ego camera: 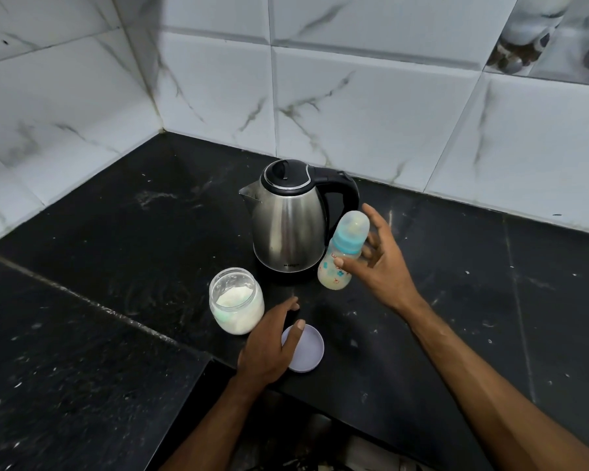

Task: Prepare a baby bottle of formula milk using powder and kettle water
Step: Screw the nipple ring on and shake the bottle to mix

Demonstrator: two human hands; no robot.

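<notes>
A baby bottle (341,256) with a blue collar, a clear cap and milky liquid inside stands slightly tilted on the black counter (456,300), just right of the steel kettle (288,222). My right hand (380,263) is around the bottle with fingers spread. Its thumb lies across the bottle's front, and the index finger points up, clear of the cap. An open glass jar of white powder (236,304) stands in front of the kettle on the left. My left hand (269,345) rests with relaxed fingers beside the jar, its thumb on the lavender jar lid (308,351).
The kettle's lid is closed, its black handle (344,188) faces right and its spout faces left. White marble-look tiled walls (354,107) meet in a corner behind it. The counter's front edge steps back near the lid, with a dark gap (286,436) below.
</notes>
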